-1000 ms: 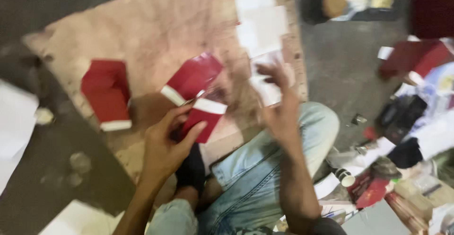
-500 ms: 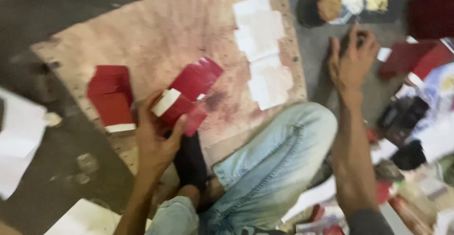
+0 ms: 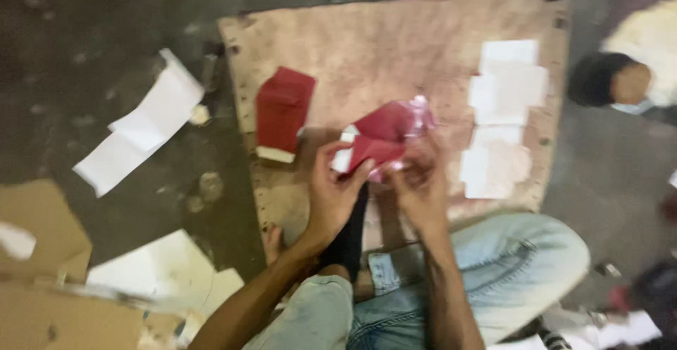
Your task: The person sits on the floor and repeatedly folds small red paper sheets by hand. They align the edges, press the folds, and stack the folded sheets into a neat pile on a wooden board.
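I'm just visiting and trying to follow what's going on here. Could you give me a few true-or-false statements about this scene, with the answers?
1. Both hands, left hand and right hand, hold the red folded card piece. True.
2. The stack of red card pieces lies on the bare floor. False: it lies on the worn pinkish board.
3. White paper rectangles lie on the board's right side. True.
4. The person wears black trousers. False: light blue jeans.

Both hands meet over a worn board [image 3: 395,47]: the left hand [image 3: 333,193] and right hand [image 3: 422,188] together grip a red folded packet [image 3: 384,135] between their fingers. Just left of the left hand lies a red stack [image 3: 282,110]. White paper pieces [image 3: 504,117] lie right of the right hand.
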`<state>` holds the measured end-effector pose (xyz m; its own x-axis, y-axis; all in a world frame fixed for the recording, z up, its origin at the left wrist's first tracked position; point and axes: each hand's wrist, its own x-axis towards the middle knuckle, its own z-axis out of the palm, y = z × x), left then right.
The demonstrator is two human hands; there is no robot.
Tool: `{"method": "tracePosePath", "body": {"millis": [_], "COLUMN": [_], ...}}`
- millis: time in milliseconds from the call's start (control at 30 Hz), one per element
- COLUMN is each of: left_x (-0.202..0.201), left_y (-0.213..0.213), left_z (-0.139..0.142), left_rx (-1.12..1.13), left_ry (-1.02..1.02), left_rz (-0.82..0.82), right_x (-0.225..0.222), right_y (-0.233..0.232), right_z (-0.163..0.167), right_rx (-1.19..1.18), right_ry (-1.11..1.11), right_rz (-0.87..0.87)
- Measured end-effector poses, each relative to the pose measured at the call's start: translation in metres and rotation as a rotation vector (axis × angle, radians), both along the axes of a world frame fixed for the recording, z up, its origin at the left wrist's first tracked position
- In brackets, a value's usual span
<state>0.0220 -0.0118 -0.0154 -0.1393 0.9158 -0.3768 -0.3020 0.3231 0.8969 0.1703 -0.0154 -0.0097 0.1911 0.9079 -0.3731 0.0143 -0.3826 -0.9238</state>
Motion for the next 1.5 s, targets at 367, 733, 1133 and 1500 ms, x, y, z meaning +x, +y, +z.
{"method": "tracePosePath", "body": {"millis": [367,733,1133,1500], "left_x": [-0.122,-0.106,-0.047,-0.053], "left_y": [0.049,0.078,0.083,0.064], "left_z": [0.005,-0.017,0.008,0.036], "left_rx": [0.226,0.080,0.512,0.542], "left_ry": [1.200,1.135,0.883,0.893], "left_rz": [-0.194,-0.360,-0.664,-0.681], "right_x": [0.009,-0.004,0.021,-0.013], "right_y": [0.042,0.047,0.049,0.023], "right_z": [-0.012,-0.021,-0.033,0.036], "right_rx": [0.275,0.112,0.014,0.704], "right_ry": [-0.984,-0.754,0.092,-0.808], "right_rz": [0.204,0.312,0.155,0.300]}}
